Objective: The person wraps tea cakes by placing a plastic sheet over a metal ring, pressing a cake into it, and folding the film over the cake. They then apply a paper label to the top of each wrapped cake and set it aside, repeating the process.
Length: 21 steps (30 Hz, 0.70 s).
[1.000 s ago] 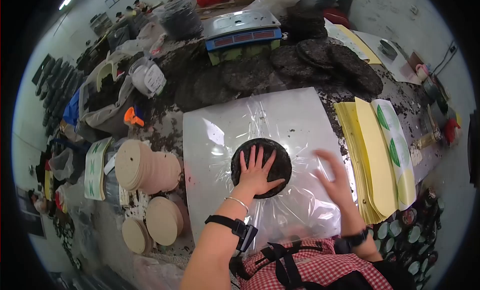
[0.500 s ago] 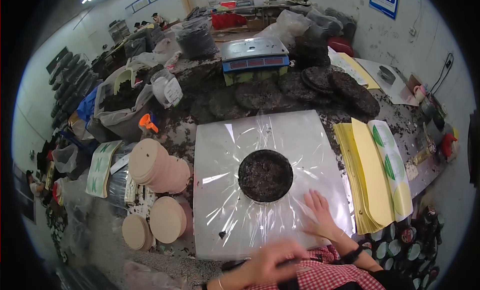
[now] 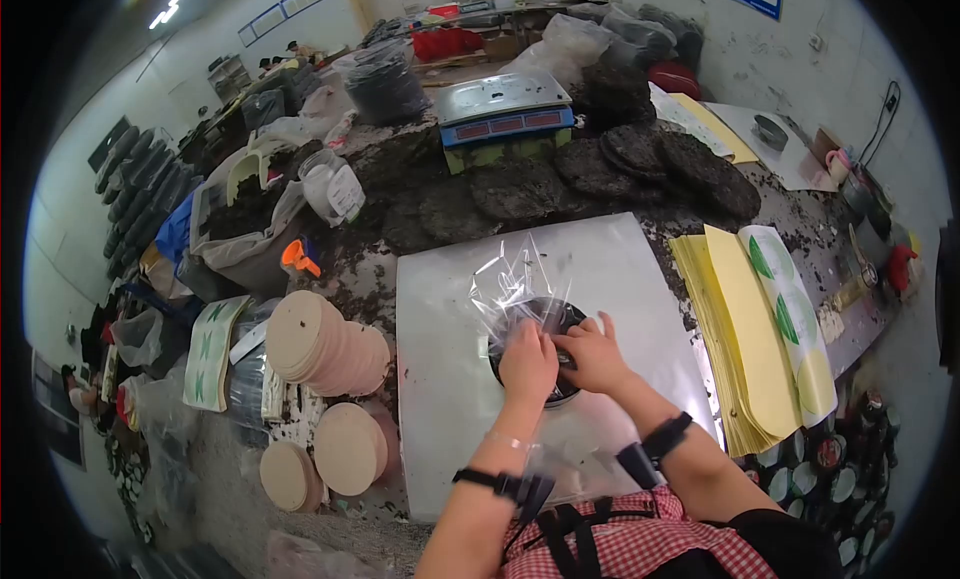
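A dark round cake [image 3: 567, 317] of pressed, flaky stuff lies on a grey metal sheet [image 3: 450, 419], partly hidden under my hands. Clear plastic film [image 3: 522, 279] bunches up over its far left side and stands upright there. My left hand [image 3: 530, 364] is over the near left of the cake, its fingers closed on the film. Just to the right, my right hand [image 3: 595, 354] pinches film at the cake's middle with thumb and forefinger, its other fingers lifted. The two hands nearly touch.
Pinkish round discs [image 3: 315, 339] are stacked at the left. Yellow sheets [image 3: 730, 349] and a printed green-and-white sheet [image 3: 790, 319] lie at the right. Behind are dark flat cakes [image 3: 520, 189], a blue scale [image 3: 505, 124] and an orange scoop [image 3: 299, 258].
Both hands have moved in over the cake and hold the film. The film, spread flat across the sheet before, is now gathered up around the cake.
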Available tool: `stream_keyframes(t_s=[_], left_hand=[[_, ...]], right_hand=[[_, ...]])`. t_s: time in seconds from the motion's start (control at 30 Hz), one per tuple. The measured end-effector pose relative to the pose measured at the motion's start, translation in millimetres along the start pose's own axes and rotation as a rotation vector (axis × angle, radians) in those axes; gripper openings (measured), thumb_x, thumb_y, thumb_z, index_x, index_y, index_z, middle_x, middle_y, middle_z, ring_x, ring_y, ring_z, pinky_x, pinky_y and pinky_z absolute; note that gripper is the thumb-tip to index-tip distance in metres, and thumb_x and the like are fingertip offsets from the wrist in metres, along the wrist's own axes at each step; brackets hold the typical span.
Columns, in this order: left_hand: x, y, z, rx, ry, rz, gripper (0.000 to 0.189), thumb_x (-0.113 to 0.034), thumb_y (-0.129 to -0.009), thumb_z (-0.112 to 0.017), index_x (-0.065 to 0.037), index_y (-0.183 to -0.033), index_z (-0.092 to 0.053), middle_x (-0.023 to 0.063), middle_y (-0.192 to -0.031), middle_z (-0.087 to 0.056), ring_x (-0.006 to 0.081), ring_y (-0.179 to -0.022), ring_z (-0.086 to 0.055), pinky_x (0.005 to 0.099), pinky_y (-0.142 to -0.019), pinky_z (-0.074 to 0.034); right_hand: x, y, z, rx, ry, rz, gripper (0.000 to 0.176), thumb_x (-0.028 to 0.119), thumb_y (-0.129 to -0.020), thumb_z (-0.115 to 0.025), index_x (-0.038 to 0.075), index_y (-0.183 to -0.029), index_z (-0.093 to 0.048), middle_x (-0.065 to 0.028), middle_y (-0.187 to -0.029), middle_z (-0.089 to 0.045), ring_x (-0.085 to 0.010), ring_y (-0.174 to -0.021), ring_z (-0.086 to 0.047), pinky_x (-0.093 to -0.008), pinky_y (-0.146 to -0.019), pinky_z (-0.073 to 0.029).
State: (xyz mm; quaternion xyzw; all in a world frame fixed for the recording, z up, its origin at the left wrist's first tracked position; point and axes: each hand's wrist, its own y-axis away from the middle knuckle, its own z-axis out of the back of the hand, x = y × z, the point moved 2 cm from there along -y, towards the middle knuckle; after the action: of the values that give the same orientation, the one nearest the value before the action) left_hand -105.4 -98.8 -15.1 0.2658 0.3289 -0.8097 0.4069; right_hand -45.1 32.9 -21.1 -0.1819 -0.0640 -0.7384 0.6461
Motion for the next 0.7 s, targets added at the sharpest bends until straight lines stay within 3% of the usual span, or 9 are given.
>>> stream_keyframes(t_s=[0.07,0.13,0.23,0.37,0.43,0.53,0.6,0.63,0.7], left_hand=[[20.7,-22.6,-36.2,0.323,-0.478,0.278,0.035,-0.03,-0.092,-0.062,0.0,-0.11,-0.058,0.0171,-0.091,-0.074,0.0366,-0.086,-0.073,0.0435,-0.076,-0.059],[31.4,-23.3,-64.1,0.202,-0.488,0.1,0.031,-0.029,-0.092,-0.06,-0.004,-0.109,-0.061,0.0118,-0.077,-0.074,0.0376,-0.072,-0.073,0.0455,-0.064,-0.059],[13.2,5.5,-28.0,0.441,-0.369,0.013,0.029,-0.023,-0.09,-0.064,0.001,-0.107,-0.064,0.0215,-0.108,-0.07,0.0404,-0.101,-0.068,0.0494,-0.087,-0.054],[5.8,49.9,70.8,0.213,-0.107,-0.195,0.052,-0.015,-0.09,-0.069,0.006,-0.135,-0.055,0.0277,-0.142,-0.051,0.0426,-0.133,-0.049,0.052,-0.107,-0.042],[37.4,53.6,88.4,-0.124,-0.067,0.059,0.079,-0.016,-0.082,-0.08,0.003,-0.149,-0.043,0.0253,-0.148,-0.046,0.0395,-0.131,-0.05,0.0478,-0.109,-0.042],[65.5,-24.0,51.7,-0.024,1.005,0.597,0.081,-0.014,-0.077,-0.085,0.001,-0.146,-0.046,0.022,-0.14,-0.052,0.0402,-0.128,-0.051,0.0503,-0.111,-0.04],[68.3,-54.7,23.7,0.378,0.778,0.213,0.066,-0.011,-0.074,-0.085,-0.001,-0.134,-0.058,0.0155,-0.131,-0.058,0.0363,-0.125,-0.053,0.0495,-0.11,-0.043],[67.7,-57.9,17.7,0.397,0.794,0.205,0.066,-0.011,-0.074,-0.085,-0.001,-0.134,-0.058,0.0155,-0.131,-0.058,0.0363,-0.125,-0.053,0.0495,-0.11,-0.043],[53.0,-42.0,28.2,0.207,0.195,-0.427,0.05,-0.008,-0.067,-0.085,-0.003,-0.114,-0.068,0.0105,-0.125,-0.061,0.0313,-0.123,-0.055,0.0444,-0.111,-0.045]], right_hand=[[8.6,7.2,34.6,-0.137,-0.223,-0.01,0.045,0.024,-0.084,-0.073,0.011,-0.126,-0.069,-0.0112,-0.11,-0.07,-0.0282,-0.124,-0.054,-0.051,-0.116,-0.029],[16.6,-13.4,36.7,-0.125,-0.481,-0.056,0.042,0.024,-0.088,-0.069,0.011,-0.129,-0.067,-0.0123,-0.118,-0.069,-0.0306,-0.126,-0.053,-0.0486,-0.116,-0.031],[18.0,-15.8,-21.8,0.079,-0.616,-0.075,0.043,0.023,-0.099,-0.056,0.01,-0.14,-0.058,-0.0178,-0.141,-0.058,-0.0375,-0.133,-0.048,-0.0421,-0.116,-0.035],[26.5,-18.2,-33.0,0.018,-0.062,0.123,0.054,0.029,-0.1,-0.051,0.007,-0.149,-0.045,-0.0206,-0.156,-0.042,-0.0348,-0.144,-0.04,-0.0444,-0.119,-0.032],[30.2,-14.9,-31.6,0.184,-0.042,0.15,0.057,0.03,-0.097,-0.054,0.008,-0.149,-0.046,-0.0197,-0.156,-0.041,-0.0331,-0.146,-0.038,-0.0453,-0.12,-0.031],[23.5,-16.7,-29.7,0.25,-0.091,0.26,0.054,0.031,-0.093,-0.057,0.007,-0.141,-0.054,-0.02,-0.151,-0.047,-0.034,-0.143,-0.041,-0.0454,-0.12,-0.031],[15.6,-16.8,-18.5,0.294,-0.184,0.282,0.043,0.031,-0.091,-0.059,0.005,-0.125,-0.064,-0.0199,-0.142,-0.054,-0.0362,-0.134,-0.051,-0.0448,-0.118,-0.035],[8.6,-19.7,-9.8,0.292,-0.171,0.26,0.043,0.031,-0.091,-0.059,0.005,-0.125,-0.064,-0.0199,-0.142,-0.054,-0.0362,-0.134,-0.051,-0.0448,-0.118,-0.035],[2.6,-15.7,3.4,0.369,-0.474,0.365,0.034,0.027,-0.087,-0.065,0.004,-0.112,-0.066,-0.0201,-0.131,-0.059,-0.0359,-0.118,-0.06,-0.0453,-0.108,-0.045]])
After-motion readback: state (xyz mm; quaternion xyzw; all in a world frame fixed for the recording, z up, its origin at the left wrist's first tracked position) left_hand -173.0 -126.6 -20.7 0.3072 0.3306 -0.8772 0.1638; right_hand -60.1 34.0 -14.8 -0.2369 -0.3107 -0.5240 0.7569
